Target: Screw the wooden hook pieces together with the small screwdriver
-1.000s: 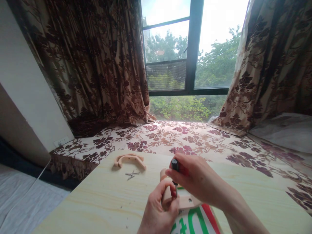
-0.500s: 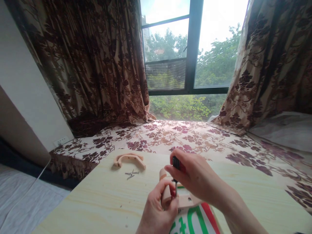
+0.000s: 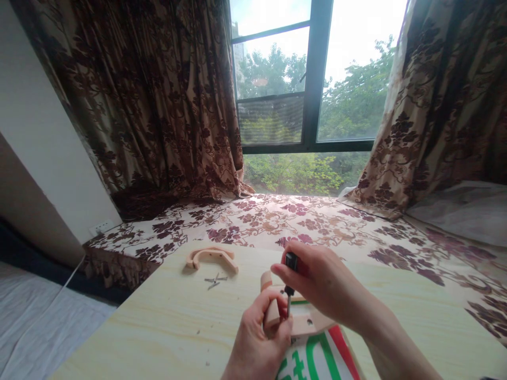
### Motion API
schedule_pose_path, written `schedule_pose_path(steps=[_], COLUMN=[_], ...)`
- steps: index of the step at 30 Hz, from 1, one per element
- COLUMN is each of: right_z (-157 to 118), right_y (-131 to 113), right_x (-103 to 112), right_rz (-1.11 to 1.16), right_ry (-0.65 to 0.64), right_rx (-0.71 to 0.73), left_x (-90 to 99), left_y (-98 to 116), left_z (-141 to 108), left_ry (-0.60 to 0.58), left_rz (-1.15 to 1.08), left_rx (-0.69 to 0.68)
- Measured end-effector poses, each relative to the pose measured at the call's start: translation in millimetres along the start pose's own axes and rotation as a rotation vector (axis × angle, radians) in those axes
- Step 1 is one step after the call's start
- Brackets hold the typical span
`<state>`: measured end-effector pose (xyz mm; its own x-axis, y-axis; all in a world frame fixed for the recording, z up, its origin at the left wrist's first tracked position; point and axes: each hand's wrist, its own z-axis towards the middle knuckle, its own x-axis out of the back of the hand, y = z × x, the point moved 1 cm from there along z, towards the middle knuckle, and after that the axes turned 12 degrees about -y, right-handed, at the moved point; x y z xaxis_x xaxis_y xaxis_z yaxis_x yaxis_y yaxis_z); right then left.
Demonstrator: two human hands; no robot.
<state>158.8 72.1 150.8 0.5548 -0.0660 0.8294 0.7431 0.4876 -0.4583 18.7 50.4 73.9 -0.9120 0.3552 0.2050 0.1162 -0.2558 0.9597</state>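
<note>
My right hand [image 3: 320,282] is closed around the black handle of a screwdriver [image 3: 291,262]. The metal shaft points down, its tip hidden at the fingers of my left hand [image 3: 261,330]. Those left fingers are wrapped round a pale wooden piece [image 3: 271,312], which meets a flat wooden bar with a dark hole [image 3: 311,322]. Another rounded wooden end [image 3: 266,279] stands just behind. Beneath the bar lies a white sheet or bag with green letters and a red edge [image 3: 317,356]. Whether a screw sits under the tip is hidden.
Curved wooden pieces [image 3: 212,256] lie at the back left of the light wooden tabletop [image 3: 158,327]. Several screws [image 3: 216,280] lie in front of them. Behind the table is a ledge with floral cloth [image 3: 261,216], below a window between patterned curtains [image 3: 170,105].
The screwdriver's handle leans slightly more to the right, and my right hand has turned a little with it. My left hand keeps its hold. The whole view has shifted slightly.
</note>
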Motion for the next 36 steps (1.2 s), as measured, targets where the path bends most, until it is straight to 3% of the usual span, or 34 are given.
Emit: schedule_pose_path(steps=[2, 8, 15, 22, 27, 36], right_z=[-0.3, -7.8, -0.2, -6.1, -2.2, -8.0], right_y=[-0.2, -3.6, 0.3, -1.2, 2.2, -8.4], right_x=[1.3, 10.3, 1.4, 8.0, 4.9, 10.1], right_rz=[0.018, 0.268, 0.119, 0.143, 0.069, 0.058], right_ry=[-0.011, -0.222, -0.075, -0.151, -0.087, -0.178], right_rx=[0.003, 0.138, 0.029, 0.113, 0.072, 0.086], left_x=[1.0, 3.6, 3.1, 0.0, 0.9, 21.0], left_y=[-0.6, -17.0, -5.6, -7.8, -1.5, 11.3], left_z=[0.7, 4.2, 2.1, 2.5, 0.5, -2.7], left_ry=[-0.012, -0.078, -0.07, -0.034, -0.042, -0.268], left_rz=[0.01, 0.008, 0.037, -0.011, -0.015, -0.006], left_rx=[-0.007, -0.019, 0.0, 0.012, 0.026, 0.117])
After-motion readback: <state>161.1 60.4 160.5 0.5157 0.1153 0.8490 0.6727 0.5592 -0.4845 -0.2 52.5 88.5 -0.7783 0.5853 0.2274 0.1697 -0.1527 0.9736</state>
